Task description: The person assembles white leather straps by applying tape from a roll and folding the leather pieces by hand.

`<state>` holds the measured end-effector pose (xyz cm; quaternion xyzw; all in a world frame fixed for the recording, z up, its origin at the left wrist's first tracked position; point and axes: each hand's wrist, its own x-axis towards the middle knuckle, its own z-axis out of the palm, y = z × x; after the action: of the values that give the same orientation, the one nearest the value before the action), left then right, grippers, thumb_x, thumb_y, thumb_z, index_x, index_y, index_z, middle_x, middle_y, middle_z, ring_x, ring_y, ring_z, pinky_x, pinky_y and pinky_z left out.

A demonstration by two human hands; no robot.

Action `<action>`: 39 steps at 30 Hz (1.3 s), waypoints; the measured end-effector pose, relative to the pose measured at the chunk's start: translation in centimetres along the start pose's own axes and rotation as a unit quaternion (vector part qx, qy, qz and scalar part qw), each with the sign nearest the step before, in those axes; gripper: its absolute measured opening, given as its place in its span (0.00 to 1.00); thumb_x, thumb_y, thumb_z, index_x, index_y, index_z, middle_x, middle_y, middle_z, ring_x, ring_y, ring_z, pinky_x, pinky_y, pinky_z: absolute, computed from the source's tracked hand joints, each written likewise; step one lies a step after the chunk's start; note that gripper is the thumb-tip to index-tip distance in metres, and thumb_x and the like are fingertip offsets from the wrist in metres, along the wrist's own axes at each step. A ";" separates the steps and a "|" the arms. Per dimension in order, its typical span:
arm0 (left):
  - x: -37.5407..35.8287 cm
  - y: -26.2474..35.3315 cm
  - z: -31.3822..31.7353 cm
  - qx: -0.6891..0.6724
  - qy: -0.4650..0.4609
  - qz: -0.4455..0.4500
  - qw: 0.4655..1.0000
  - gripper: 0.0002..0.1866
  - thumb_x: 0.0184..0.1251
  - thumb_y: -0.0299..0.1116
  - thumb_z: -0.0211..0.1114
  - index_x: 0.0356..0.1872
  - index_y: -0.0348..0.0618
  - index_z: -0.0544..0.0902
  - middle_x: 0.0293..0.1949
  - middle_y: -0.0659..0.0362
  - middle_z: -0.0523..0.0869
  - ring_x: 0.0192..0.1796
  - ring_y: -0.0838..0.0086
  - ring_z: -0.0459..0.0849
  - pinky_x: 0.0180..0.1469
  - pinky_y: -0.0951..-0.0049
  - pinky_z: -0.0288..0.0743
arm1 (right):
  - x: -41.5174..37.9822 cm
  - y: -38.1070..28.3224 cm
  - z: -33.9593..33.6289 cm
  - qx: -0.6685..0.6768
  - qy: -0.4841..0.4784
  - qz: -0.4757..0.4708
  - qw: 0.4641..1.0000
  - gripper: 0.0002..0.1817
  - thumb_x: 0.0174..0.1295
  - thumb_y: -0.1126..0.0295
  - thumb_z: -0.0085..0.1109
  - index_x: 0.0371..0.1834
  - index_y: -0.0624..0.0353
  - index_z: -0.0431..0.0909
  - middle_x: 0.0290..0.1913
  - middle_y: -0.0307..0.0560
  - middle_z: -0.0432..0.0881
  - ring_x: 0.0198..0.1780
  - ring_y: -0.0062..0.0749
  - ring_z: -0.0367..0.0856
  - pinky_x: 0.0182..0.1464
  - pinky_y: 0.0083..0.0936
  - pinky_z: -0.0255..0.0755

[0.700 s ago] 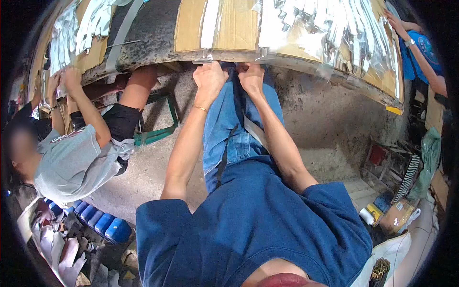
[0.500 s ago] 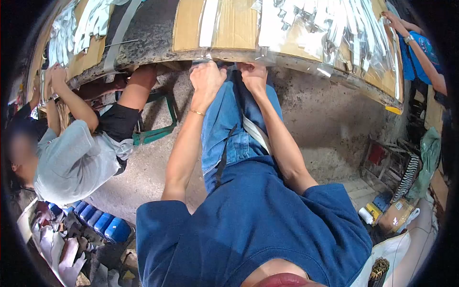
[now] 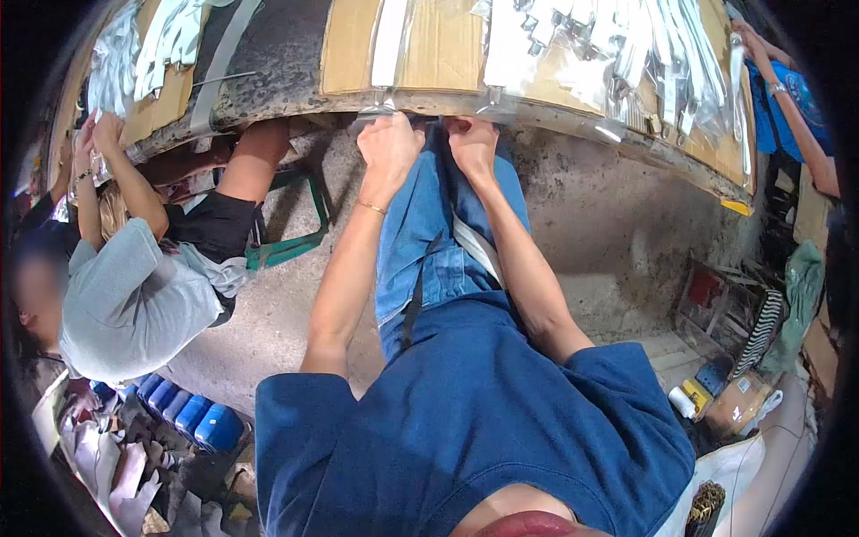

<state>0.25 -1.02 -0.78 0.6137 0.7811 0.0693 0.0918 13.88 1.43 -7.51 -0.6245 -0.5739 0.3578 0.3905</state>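
My left hand (image 3: 391,150) is closed at the table's front edge, just below the end of a white belt-like strip (image 3: 388,45) in a clear plastic sleeve (image 3: 376,109). The sleeve hangs over the edge and meets my fingers. My right hand (image 3: 472,146) is closed a short way to the right, with thumb and fingers together. Just above it, the end of another clear sleeve (image 3: 495,106) overhangs the edge, with a metal piece inside. Whatever sits between the fingers of either hand is hidden or too small to make out.
Many sleeved white strips (image 3: 617,54) lie on cardboard (image 3: 443,54) over the dark table (image 3: 277,54). A person in grey (image 3: 148,300) sits at left by a green stool frame (image 3: 286,255); another person's arm (image 3: 792,107) reaches in at right. Blue containers (image 3: 217,428) stand behind.
My right hand has drawn slightly down from the edge, its fingers more together. My left hand barely moves. At right, the other person's hand has shifted right; the seated person's hands have moved slightly.
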 end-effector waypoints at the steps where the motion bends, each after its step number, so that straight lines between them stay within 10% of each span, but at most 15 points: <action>1: 0.0 0.0 0.1 0.003 0.000 0.006 1.000 0.19 0.54 0.46 0.69 0.27 0.37 0.86 0.29 0.44 0.87 0.33 0.51 0.88 0.39 0.57 0.81 | 0.0 0.2 0.1 -0.029 0.005 -0.030 0.999 0.06 0.56 0.72 0.60 0.32 0.60 0.85 0.30 0.55 0.86 0.33 0.47 0.87 0.38 0.36 0.78; 12: -0.2 -1.1 -0.5 -0.027 -0.066 0.058 0.996 0.15 0.60 0.43 0.63 0.39 0.42 0.85 0.35 0.41 0.86 0.39 0.47 0.87 0.44 0.52 0.79 | -0.1 0.6 -0.1 0.089 -0.018 0.001 0.996 0.07 0.56 0.70 0.65 0.33 0.61 0.86 0.29 0.53 0.86 0.28 0.34 0.86 0.34 0.28 0.77; 17: 2.9 -2.3 0.3 -0.141 -0.261 0.017 0.955 0.15 0.62 0.41 0.60 0.43 0.45 0.86 0.42 0.43 0.87 0.47 0.47 0.86 0.52 0.52 0.77 | -0.1 0.5 -0.1 0.067 -0.009 0.006 0.998 0.07 0.56 0.70 0.66 0.34 0.62 0.87 0.29 0.53 0.87 0.29 0.31 0.86 0.34 0.26 0.77; 32: 2.6 -0.7 0.4 -0.055 -0.251 -0.075 0.964 0.19 0.61 0.49 0.64 0.50 0.57 0.86 0.51 0.47 0.86 0.55 0.52 0.84 0.56 0.57 0.77 | -0.2 -0.9 -0.7 0.018 -0.023 0.037 0.999 0.09 0.56 0.70 0.65 0.36 0.63 0.87 0.31 0.51 0.88 0.33 0.31 0.88 0.40 0.26 0.78; 39: 3.0 -0.6 0.2 -0.036 -0.258 -0.080 0.962 0.21 0.61 0.45 0.61 0.51 0.47 0.85 0.51 0.43 0.85 0.54 0.51 0.84 0.55 0.57 0.78 | 0.0 -0.1 0.0 -0.004 -0.010 0.005 1.000 0.08 0.56 0.71 0.64 0.35 0.62 0.87 0.32 0.51 0.88 0.34 0.33 0.88 0.40 0.28 0.78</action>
<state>-0.90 1.74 -1.30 0.5424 0.7745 -0.0705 0.3176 13.88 1.40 -7.44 -0.6256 -0.5760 0.3639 0.3800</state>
